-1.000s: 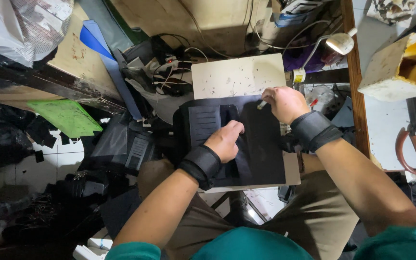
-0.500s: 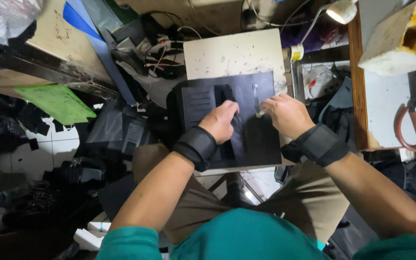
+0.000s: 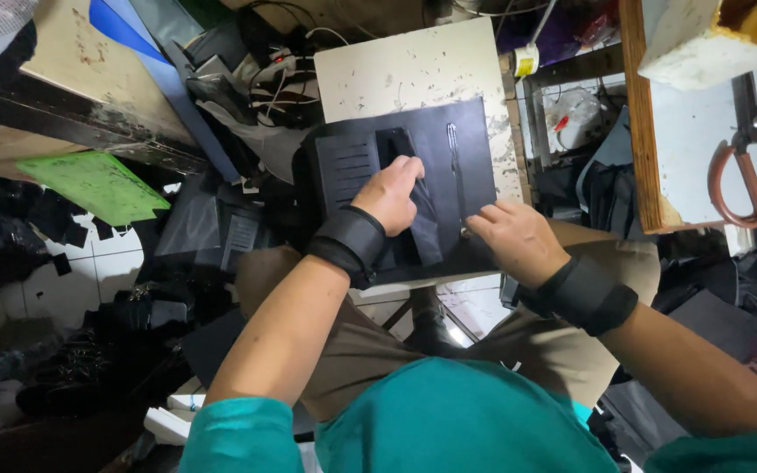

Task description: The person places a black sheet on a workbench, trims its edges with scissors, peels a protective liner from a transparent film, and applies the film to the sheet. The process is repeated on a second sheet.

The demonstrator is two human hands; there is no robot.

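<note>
Both hands have shifted lower on the black panel [image 3: 396, 184], which lies flat on the board [image 3: 413, 74]. Left hand [image 3: 392, 193] presses a dark flap [image 3: 427, 223], fingers curled. Right hand [image 3: 514, 238] rests at the panel's edge; its grip is hidden.

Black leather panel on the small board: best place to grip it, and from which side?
Grip the black leather panel at its bare right edge, coming from the right. It lies flat on the pale board; the left hand presses its middle, and the right hand sits at its near right corner, so that edge looks clearest.
</note>
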